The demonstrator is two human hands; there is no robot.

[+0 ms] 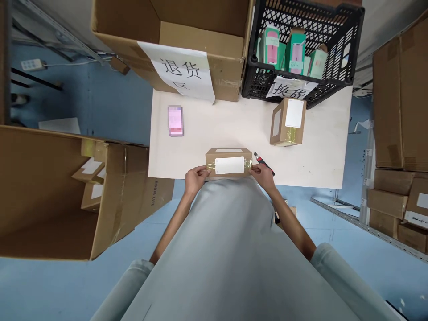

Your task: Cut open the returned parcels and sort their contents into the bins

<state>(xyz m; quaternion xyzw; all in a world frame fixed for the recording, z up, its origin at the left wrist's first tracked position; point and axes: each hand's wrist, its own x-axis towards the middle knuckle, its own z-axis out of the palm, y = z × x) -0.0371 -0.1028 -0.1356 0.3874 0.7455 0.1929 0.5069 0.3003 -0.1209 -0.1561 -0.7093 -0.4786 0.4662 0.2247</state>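
Note:
A small brown cardboard box [228, 163] with a white label and yellowish tape lies at the near edge of the white table [207, 133]. My left hand [195, 178] grips its left end and my right hand [263, 175] grips its right end, fingers curled round it. A black and red cutter [264, 163] lies on the table just right of the box, beside my right hand.
A second taped box [288, 121] stands further back on the right. A pink phone [175, 120] lies at the left. Behind are a big labelled carton [174, 44] and a black crate [301, 49] of green packs. An open carton [67, 191] stands at the left, stacked cartons [397, 133] at the right.

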